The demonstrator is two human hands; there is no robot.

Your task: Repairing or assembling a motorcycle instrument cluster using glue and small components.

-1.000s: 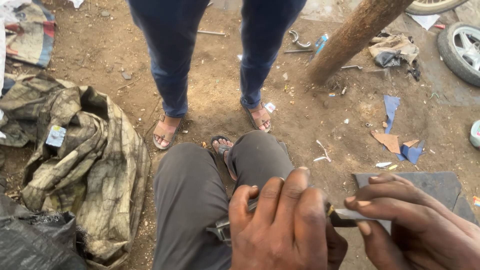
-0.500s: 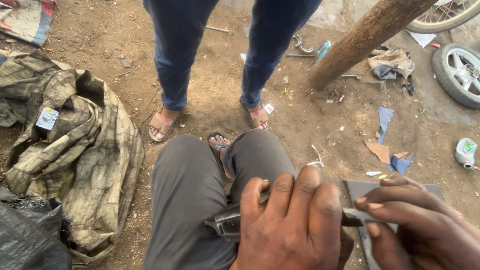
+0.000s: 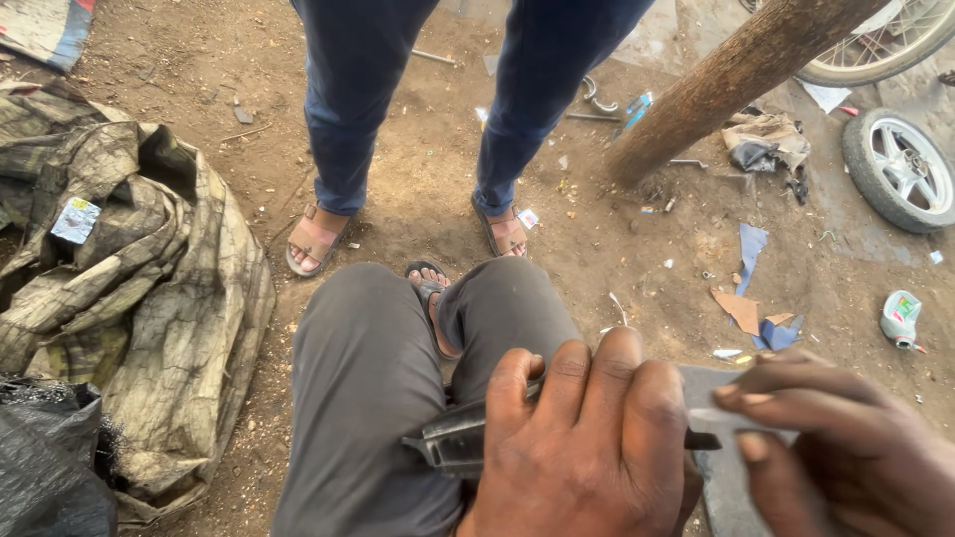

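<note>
- My left hand (image 3: 587,447) is closed in a fist around a dark tool handle (image 3: 453,443), fingers curled over the top; the handle's butt end sticks out to the left, over my grey trouser leg (image 3: 368,398).
- A thin dark tip (image 3: 701,440) of the same tool shows just to the right of that fist, lying against a flat grey sheet (image 3: 721,477) that rests by my right knee.
- My right hand (image 3: 836,447) sits on the grey sheet with fingers stretched out and pressed flat, pinning it down; it is not wrapped around anything, and its fingertips lie just beside the tool tip.
- I cannot tell what kind of blade or point the tool carries; my left hand hides most of it.
- Between my knees I see my own foot in a dark sandal (image 3: 430,288) on the dirt ground (image 3: 418,199).
- Another person stands right in front of me in blue jeans (image 3: 358,109) and brown sandals (image 3: 313,239), feet near my knees.
- On my left lies a crumpled, dirty tarpaulin (image 3: 149,288), with a black plastic bag (image 3: 50,457) at the lower corner.
- A thick wooden pole (image 3: 736,75) leans across the upper right; beyond it sit a small alloy wheel (image 3: 900,164) and the rim of a spoked wheel (image 3: 875,50).
- Blue and brown scraps (image 3: 751,298) and a small crushed container (image 3: 900,316) lie on the ground to my right.
</note>
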